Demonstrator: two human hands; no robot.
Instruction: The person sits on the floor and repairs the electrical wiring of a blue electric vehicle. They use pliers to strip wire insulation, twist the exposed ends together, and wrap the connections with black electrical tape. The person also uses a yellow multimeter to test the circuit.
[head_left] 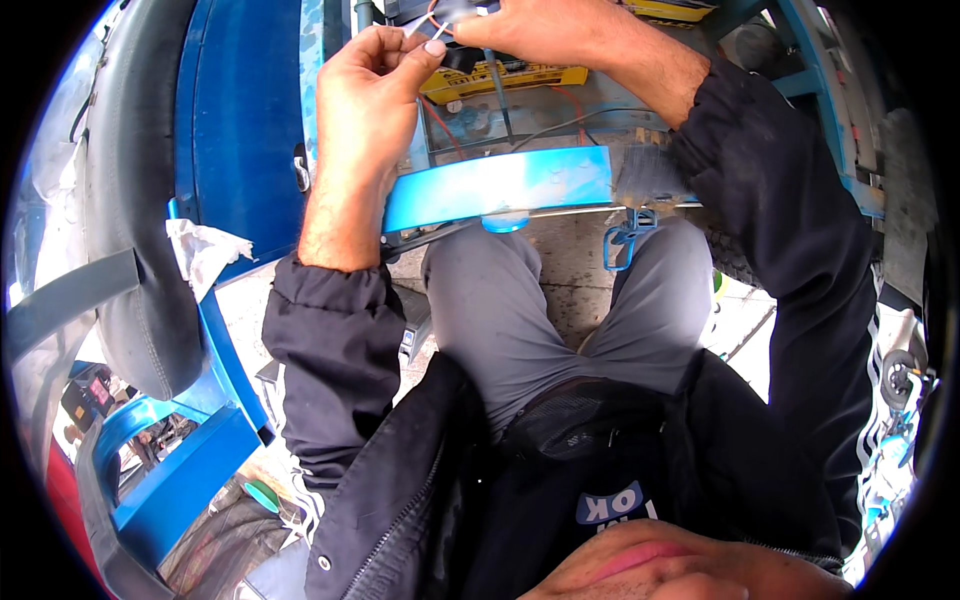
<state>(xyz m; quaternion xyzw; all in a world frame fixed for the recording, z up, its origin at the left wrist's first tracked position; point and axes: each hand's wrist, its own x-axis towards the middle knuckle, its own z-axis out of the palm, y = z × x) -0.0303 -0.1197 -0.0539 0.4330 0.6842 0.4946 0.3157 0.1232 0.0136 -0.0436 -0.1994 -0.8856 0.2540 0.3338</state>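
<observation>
My left hand [370,100] is raised at the top, left of centre, its thumb and forefinger pinched on a thin white wire [441,30]. Close beside it on the right, my right hand [535,28] reaches in with its fingers drawn together. Its fingertips are blurred and partly past the top edge, so what they grip is hard to make out. Below and behind the hands lies a yellow-and-black case [510,82] that looks like a battery. A thin red wire [440,128] runs down near my left hand.
A curved light-blue metal bar [500,188] crosses in front of my knees. A blue wire-like holder [625,240] hangs under it. To the left stand a dark-blue panel [235,120], a long black padded seat [145,230] and a blue frame [190,470].
</observation>
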